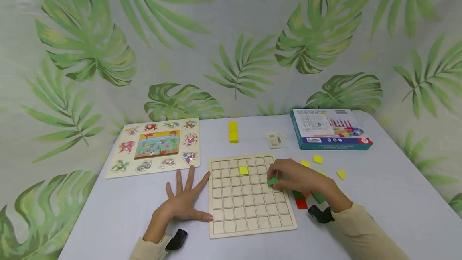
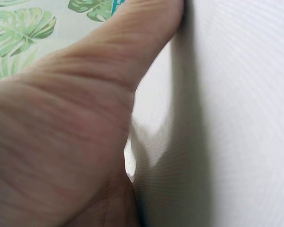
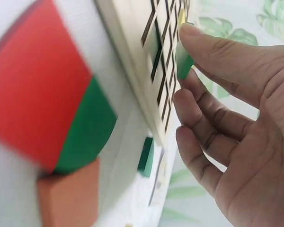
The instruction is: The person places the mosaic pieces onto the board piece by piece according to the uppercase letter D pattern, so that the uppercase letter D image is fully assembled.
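A wooden grid board (image 1: pixel 234 212) lies on the white table in front of me, with one yellow tile (image 1: pixel 244 170) set in a cell near its top. My right hand (image 1: pixel 276 176) pinches a small green tile (image 1: pixel 273 181) over the board's right side; the right wrist view shows that green tile (image 3: pixel 183 59) between thumb and forefinger against the board (image 3: pixel 128 52). My left hand (image 1: pixel 184 198) lies flat on the table with fingers spread, its thumb along the board's left edge. In the left wrist view only the palm and thumb (image 2: pixel 61 142) on the table (image 2: pixel 236 118) are visible.
Red, green and orange tiles (image 1: pixel 300 203) sit under my right wrist, seen close as a red piece (image 3: pixel 38 94). Loose yellow tiles (image 1: pixel 318 159) lie right of the board. Behind are a yellow block (image 1: pixel 233 131), a small card (image 1: pixel 277 140), a blue box (image 1: pixel 330 128) and an animal puzzle (image 1: pixel 155 145).
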Tool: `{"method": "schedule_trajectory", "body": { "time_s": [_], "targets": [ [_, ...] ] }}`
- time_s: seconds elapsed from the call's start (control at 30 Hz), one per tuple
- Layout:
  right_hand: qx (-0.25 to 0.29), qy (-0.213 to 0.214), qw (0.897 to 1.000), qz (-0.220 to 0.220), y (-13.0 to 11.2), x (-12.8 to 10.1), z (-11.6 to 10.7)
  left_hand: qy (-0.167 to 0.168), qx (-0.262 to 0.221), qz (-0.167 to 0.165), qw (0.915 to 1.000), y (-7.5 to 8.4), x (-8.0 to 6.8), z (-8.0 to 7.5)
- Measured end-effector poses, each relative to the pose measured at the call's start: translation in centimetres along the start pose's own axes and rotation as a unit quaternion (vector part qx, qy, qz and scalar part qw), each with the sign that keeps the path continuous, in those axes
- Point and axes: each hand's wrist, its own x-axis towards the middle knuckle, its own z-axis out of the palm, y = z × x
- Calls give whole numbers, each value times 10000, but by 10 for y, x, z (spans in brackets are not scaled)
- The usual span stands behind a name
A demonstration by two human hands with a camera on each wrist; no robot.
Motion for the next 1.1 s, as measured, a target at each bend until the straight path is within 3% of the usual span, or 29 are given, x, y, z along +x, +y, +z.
{"method": "schedule_trajectory", "body": {
  "time_s": [0.4, 0.67, 1.1],
  "targets": [
    [-9, 42, 9997, -227, -17, 30, 3, 37, 60, 7, 10000, -2, 3, -1],
    [-365, 44, 9973, -633, -27, 47, 7, 46, -32, 115, 9999, -6, 1, 2],
    [-735, 84, 9953, -624, -45, 74, 10, 30, 19, 75, 10000, -2, 1, -3]
  ]
}}
